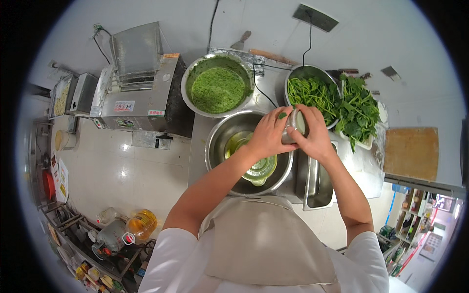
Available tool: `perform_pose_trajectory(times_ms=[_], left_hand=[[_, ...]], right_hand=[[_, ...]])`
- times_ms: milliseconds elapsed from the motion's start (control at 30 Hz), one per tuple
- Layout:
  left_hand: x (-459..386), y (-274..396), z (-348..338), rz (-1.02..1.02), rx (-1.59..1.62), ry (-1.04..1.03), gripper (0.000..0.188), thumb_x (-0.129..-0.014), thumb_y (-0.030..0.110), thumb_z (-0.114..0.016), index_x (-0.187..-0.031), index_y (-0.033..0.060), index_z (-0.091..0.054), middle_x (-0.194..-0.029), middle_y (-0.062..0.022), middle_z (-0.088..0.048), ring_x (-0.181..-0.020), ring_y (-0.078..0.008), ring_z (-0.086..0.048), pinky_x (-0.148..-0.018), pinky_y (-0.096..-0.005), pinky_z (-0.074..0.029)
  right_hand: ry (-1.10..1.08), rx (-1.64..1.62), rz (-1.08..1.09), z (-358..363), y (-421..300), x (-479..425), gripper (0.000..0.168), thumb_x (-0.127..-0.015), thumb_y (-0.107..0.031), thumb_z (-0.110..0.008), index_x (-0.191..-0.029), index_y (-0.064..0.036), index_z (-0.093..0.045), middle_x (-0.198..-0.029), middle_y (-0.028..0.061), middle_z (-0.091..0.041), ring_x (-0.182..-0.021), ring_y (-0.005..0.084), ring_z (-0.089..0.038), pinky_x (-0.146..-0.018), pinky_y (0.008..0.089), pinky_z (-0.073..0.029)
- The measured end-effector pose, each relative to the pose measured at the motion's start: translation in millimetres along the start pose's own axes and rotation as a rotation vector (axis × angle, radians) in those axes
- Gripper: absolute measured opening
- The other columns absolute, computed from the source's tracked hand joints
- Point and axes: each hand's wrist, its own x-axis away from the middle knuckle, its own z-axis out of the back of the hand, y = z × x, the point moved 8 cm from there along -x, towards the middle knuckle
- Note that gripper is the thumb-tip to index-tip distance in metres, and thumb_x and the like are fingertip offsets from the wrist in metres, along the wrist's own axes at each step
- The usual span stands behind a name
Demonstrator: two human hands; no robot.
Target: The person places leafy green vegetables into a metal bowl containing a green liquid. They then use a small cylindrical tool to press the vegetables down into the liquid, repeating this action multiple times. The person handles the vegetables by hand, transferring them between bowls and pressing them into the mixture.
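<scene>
Both hands are raised over the right side of a large steel bowl. Between them they hold a round, silver-sided appliance unit with a pale end, tilted on its side. My left hand grips it from the left, with a bit of green leaf stuck on the fingers. My right hand clasps it from the right, thumb across its side. A black cable runs up to the hands, apparently to this unit. Below, a clear, green-stained container with a small lip sits inside the steel bowl, partly hidden by my left forearm.
Behind stands a steel basin holding finely chopped greens. Leafy greens fill another steel bowl and a white basket. A rectangular steel pan lies right. A steel dough machine stands left; an oil jug is on the floor.
</scene>
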Motion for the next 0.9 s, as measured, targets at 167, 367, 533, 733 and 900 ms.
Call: perform_pose_trajectory(times_ms=[167,367,533,733,900], left_hand=[[58,1,-6,0.063,-0.007,0.031,0.11,-0.068,0.037,-0.094,-0.157,0.0017,-0.039,-0.151,-0.0233,-0.046,-0.138,-0.0443,-0.048,-0.115,-0.0551,-0.042],[186,-46,31,0.458,-0.05,-0.011,0.084,-0.091,0.027,-0.077,-0.16,-0.0003,-0.037,-0.156,-0.0282,-0.043,-0.142,-0.0459,-0.046,-0.117,-0.053,-0.039],[263,-116,-18,1.047,0.314,-0.01,0.071,-0.102,0.031,-0.067,-0.16,0.001,-0.04,-0.133,-0.03,-0.058,-0.116,-0.0399,-0.06,-0.104,-0.0446,-0.047],[248,-134,-26,1.02,0.396,-0.045,0.068,-0.102,0.031,-0.068,-0.16,0.0048,-0.044,-0.082,-0.0107,-0.065,-0.06,-0.0163,-0.061,-0.058,-0.0337,-0.053],[219,-122,-10,1.058,0.461,-0.146,0.064,-0.1,0.029,-0.068,-0.158,0.0072,-0.049,-0.089,-0.0139,-0.069,-0.063,-0.0191,-0.063,-0.061,-0.0363,-0.055]], right_hand=[[-0.036,0.049,0.107,-31,-17,37,0.073,-0.083,-0.031,-0.08,-0.143,0.002,-0.056,-0.13,0.0253,-0.057,-0.122,0.0449,-0.055,-0.107,0.0498,-0.047],[-0.176,0.109,0.223,-74,-56,78,0.078,-0.08,-0.021,-0.084,-0.148,-0.001,-0.051,-0.138,0.0251,-0.052,-0.122,0.045,-0.051,-0.107,0.0514,-0.046],[-0.276,0.123,0.313,-98,-73,92,0.078,-0.079,-0.019,-0.084,-0.148,-0.001,-0.051,-0.138,0.0238,-0.051,-0.124,0.0437,-0.051,-0.108,0.0511,-0.046],[-0.366,0.235,0.375,-102,-77,89,0.077,-0.079,-0.017,-0.084,-0.146,-0.002,-0.05,-0.138,0.0239,-0.052,-0.124,0.0445,-0.052,-0.108,0.0519,-0.047],[-0.54,0.404,0.396,-119,-78,76,0.079,-0.078,-0.019,-0.085,-0.146,-0.002,-0.049,-0.14,0.0247,-0.052,-0.127,0.0432,-0.053,-0.104,0.0485,-0.053]])
